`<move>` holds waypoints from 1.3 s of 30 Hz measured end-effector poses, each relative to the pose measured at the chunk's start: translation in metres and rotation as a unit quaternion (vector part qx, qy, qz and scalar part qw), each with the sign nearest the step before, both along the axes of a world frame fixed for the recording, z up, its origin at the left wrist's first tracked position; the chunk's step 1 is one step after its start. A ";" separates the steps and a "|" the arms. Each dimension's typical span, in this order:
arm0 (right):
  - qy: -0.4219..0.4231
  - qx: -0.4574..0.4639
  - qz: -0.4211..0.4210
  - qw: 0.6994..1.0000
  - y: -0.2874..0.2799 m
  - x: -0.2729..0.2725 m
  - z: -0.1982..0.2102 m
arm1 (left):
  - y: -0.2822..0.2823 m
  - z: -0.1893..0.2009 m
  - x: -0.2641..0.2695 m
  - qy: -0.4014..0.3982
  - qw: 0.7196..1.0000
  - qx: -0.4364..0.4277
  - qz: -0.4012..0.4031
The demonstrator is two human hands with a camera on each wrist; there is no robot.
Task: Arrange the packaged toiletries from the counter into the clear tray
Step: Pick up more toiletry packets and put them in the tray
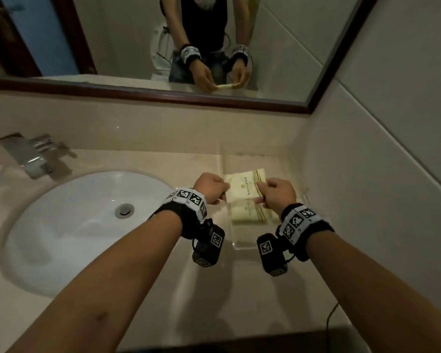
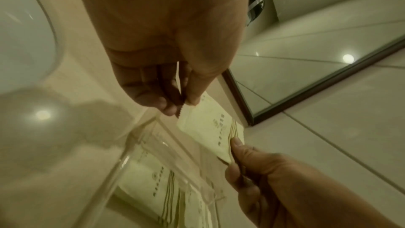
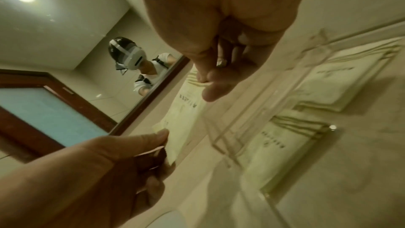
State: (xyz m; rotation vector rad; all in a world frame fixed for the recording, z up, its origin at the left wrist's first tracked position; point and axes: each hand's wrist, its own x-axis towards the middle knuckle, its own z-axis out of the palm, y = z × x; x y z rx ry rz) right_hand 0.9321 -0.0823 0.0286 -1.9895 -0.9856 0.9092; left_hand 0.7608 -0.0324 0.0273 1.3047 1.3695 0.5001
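A flat cream toiletry packet (image 1: 243,186) with gold stripes hangs over the clear tray (image 1: 242,244), held level between both hands. My left hand (image 1: 211,187) pinches its left edge and my right hand (image 1: 278,192) pinches its striped right edge. The left wrist view shows the packet (image 2: 210,126) above the tray's clear wall (image 2: 122,162). Seen from the right wrist, the packet (image 3: 184,115) spans both hands. More cream packets (image 1: 250,212) lie inside the tray, also visible as stacked packets (image 3: 328,84).
A white sink basin (image 1: 74,225) with a drain fills the counter's left side, a chrome faucet (image 1: 33,154) behind it. The mirror (image 1: 163,34) runs along the back wall. A tiled wall (image 1: 392,174) stands close on the right. A dark cable (image 1: 331,317) hangs at the counter's front right.
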 end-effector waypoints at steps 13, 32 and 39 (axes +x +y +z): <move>-0.025 -0.116 -0.020 0.993 -0.007 0.051 -0.051 | -0.001 -0.032 0.044 0.225 0.974 0.038 -0.005; -0.001 -0.099 -0.027 0.995 0.015 0.059 -0.063 | 0.009 -0.054 0.050 0.215 0.976 0.024 0.010; -0.055 -0.124 -0.016 0.991 0.012 0.053 -0.071 | 0.011 -0.058 0.053 0.291 0.955 0.036 -0.050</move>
